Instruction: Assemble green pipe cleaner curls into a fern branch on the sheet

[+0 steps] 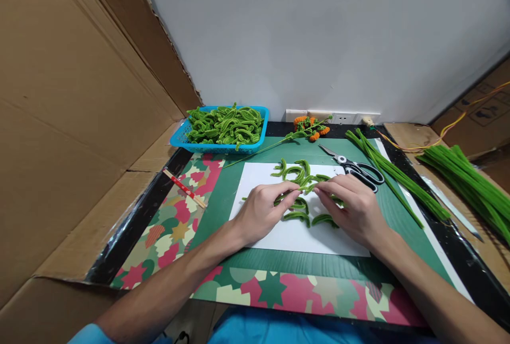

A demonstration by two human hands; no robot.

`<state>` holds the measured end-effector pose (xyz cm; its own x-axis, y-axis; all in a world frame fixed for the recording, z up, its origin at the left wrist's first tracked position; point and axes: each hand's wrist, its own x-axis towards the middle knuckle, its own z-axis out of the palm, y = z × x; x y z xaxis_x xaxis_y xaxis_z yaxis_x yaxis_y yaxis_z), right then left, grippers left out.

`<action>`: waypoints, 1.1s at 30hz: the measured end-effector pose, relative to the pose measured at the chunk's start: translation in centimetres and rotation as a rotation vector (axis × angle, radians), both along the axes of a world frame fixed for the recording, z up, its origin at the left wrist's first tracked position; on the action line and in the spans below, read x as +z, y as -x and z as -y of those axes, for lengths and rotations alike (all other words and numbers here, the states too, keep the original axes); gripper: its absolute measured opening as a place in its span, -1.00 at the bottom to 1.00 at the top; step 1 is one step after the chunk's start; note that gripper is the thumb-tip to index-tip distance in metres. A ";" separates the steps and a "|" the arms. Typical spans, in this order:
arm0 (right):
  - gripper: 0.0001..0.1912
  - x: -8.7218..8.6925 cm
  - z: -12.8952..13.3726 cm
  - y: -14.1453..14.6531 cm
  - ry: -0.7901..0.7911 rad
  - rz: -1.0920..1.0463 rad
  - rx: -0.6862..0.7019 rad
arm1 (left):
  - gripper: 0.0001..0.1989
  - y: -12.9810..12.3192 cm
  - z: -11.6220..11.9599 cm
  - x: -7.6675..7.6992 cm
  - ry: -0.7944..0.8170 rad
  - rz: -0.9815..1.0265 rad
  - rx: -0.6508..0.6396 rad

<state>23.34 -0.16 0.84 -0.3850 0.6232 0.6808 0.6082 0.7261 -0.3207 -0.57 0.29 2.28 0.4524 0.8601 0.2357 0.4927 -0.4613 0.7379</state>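
Between the fingertips of both hands is a short green pipe cleaner piece, held over a white sheet of paper. My left hand pinches its left end, thumb against forefinger. At the other end, my right hand grips it in the same way. Several curved green pipe cleaner pieces lie on the paper around and under my hands, some partly hidden by the fingers. Their doubled, fuzzy strands bend into arcs.
Behind stands a blue basket heaped with green pieces. An orange pipe-cleaner flower stem lies near the wall sockets. Scissors, long green pipe cleaners and a thicker bundle are right; wrapped chopsticks lie left. Cardboard walls the left side.
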 end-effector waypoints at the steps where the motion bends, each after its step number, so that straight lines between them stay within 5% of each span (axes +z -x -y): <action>1: -0.87 -0.1 -0.1 -0.2 -0.011 0.027 -0.026 | -0.79 0.0 0.0 0.0 0.003 0.006 0.001; 4: -0.78 -0.5 -0.6 -0.6 0.023 0.114 -0.147 | -0.79 0.0 -0.1 0.1 0.014 0.014 0.006; 8: -0.23 -1.1 -1.0 -0.6 0.159 0.163 -0.334 | -0.78 0.0 0.0 0.3 0.015 0.003 0.017; 11: -0.12 -1.2 -1.0 -0.5 0.202 0.178 -0.347 | -0.79 0.0 0.0 0.4 0.000 0.001 0.024; 18: -0.14 -1.6 -0.9 -0.4 0.227 0.194 -0.336 | -0.80 -0.1 0.1 0.4 -0.026 0.000 0.028; 25: -0.55 -0.8 -0.9 -0.7 0.073 0.010 -0.239 | -0.78 -0.1 0.1 0.4 -0.022 0.000 0.008; 30: -0.41 -0.1 -0.5 -0.2 -0.049 -0.022 -0.095 | -0.77 0.0 0.1 0.3 -0.015 -0.027 -0.008; 33: -0.49 0.0 -0.2 0.3 -0.060 0.031 0.005 | -0.77 0.0 0.1 0.3 -0.011 -0.057 -0.015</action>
<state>23.08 0.03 0.84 -0.4095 0.5795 0.7046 0.6134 0.7466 -0.2575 -0.56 0.16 2.60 0.4783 0.8505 0.2189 0.5267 -0.4773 0.7034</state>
